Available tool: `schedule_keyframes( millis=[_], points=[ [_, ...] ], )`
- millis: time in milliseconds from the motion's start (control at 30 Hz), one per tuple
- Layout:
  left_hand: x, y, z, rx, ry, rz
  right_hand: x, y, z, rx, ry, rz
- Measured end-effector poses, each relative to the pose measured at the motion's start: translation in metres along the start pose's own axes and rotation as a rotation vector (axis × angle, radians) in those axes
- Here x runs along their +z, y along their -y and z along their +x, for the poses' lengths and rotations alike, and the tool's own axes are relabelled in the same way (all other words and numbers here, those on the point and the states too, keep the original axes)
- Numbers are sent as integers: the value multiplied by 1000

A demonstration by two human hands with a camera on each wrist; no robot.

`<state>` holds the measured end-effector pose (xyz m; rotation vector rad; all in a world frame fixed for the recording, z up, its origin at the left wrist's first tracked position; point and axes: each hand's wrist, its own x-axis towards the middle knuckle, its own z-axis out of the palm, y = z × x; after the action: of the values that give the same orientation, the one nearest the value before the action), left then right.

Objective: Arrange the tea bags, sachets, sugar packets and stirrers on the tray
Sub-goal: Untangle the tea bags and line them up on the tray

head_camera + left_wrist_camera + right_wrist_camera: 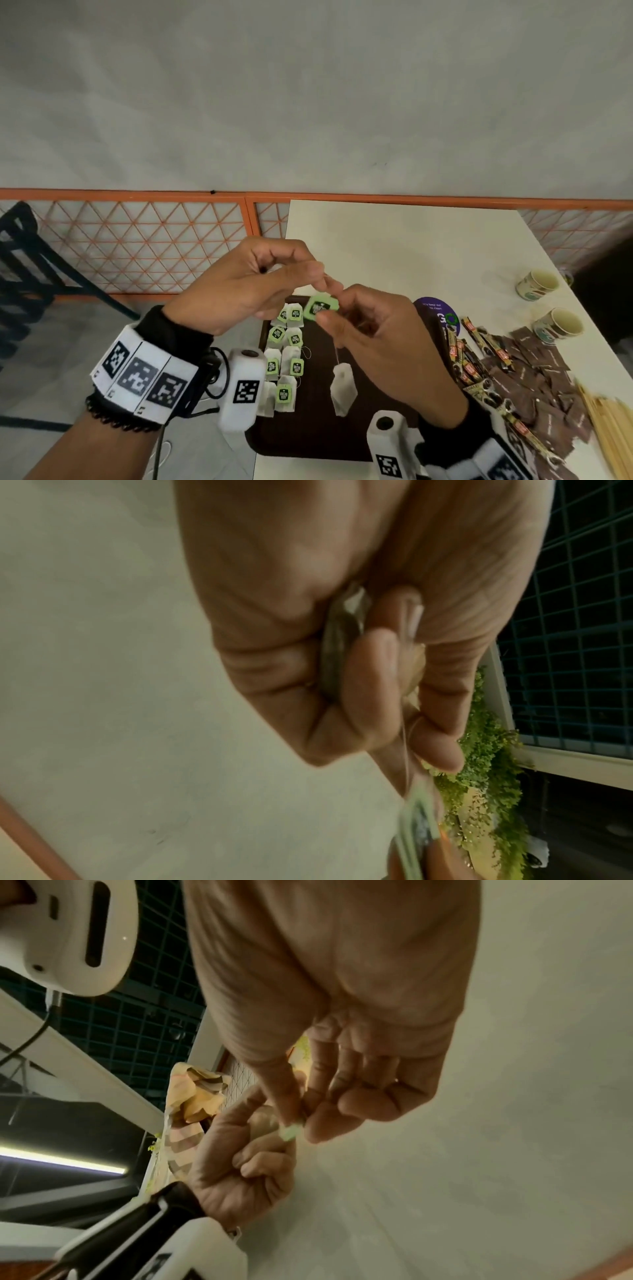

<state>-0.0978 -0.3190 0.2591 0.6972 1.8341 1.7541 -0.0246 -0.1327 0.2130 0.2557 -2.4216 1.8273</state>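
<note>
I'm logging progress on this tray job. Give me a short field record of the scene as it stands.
left hand: pinches the string above the green tag
right hand: pinches the green tag
hanging tea bag: dangles over the tray
tray: dark brown, tea bags in rows at its left
off tray, right: brown sachets, wooden stirrers, two paper cups

roughly eight tea bags (287, 356) lie on one brown tray (308, 442), though the overlaps blur the count, and one more tea bag (343, 389) dangles on its string. two paper cups (537, 285) stand on the one white table (394, 240). the brown sugar packets (534, 377), sachets (479, 353) and wooden stirrers (606, 421) are heaped too thickly to number.
</note>
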Motion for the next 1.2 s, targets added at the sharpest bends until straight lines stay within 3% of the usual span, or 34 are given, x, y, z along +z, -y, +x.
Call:
schedule_keyframes(
  millis=[300,367,467,533,767,967,1200],
  points=[
    [1,-1,4,0,-151,-158,-50,35,7,-17,-13,11],
    [5,-2,5,12,-236,-73,-55,41,9,-15,-2,-15],
    [12,-3,5,61,-396,244,-55,43,12,26,9,-9],
    [14,-2,2,81,-426,428,-54,41,13,59,-3,12],
    [38,3,-3,142,-277,243,-48,26,11,160,19,81],
    [18,16,-4,-89,-124,-58,-67,14,3,187,110,145],
    [6,17,-9,-110,21,-61,-76,19,-5,159,216,96]
  ],
)
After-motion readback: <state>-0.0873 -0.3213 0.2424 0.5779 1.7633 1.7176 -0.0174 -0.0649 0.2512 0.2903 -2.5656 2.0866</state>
